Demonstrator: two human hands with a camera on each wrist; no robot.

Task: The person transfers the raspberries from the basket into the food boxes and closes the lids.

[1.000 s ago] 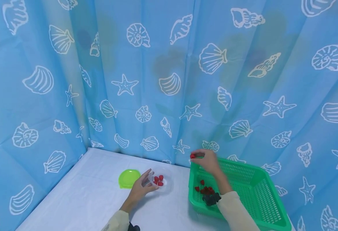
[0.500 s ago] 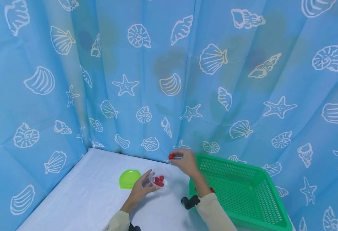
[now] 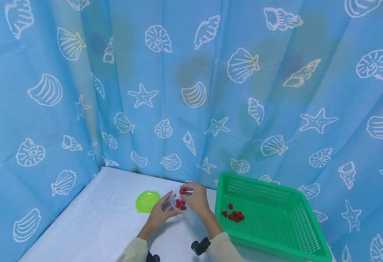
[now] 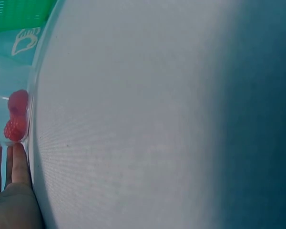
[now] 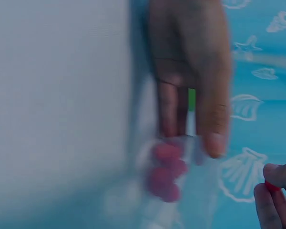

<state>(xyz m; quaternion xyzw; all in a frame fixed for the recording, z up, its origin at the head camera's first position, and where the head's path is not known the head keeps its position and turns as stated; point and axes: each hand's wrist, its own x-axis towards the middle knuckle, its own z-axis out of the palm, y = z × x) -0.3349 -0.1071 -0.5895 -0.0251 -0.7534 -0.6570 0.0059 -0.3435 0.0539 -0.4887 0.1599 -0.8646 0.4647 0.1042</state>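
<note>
Left hand [image 3: 159, 217] grips our clear plastic cup [image 4: 7, 76] of red berries [image 3: 178, 202]; right hand [image 3: 196, 199] pinches another berry [image 3: 182, 191]. More remain lower right.

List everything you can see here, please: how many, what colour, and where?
Container: one, clear, between the two hands
Berries inside it: about four, red, some overlapping
Held berry: one, red, at the container's opening
Basket: one, green, on the right
Berries in the basket: about seven, red, near its left end
Lid-like piece: one, lime green, left of the container
Table: one, white, underneath
Curtain: panel count unclear, blue with pale sea-life prints, behind and left
Sleeves: two, cream, on the forearms
Wrist devices: two, black, by the cuffs
Left hand: one, holding the container
Right hand: one, pinching the held berry
</note>
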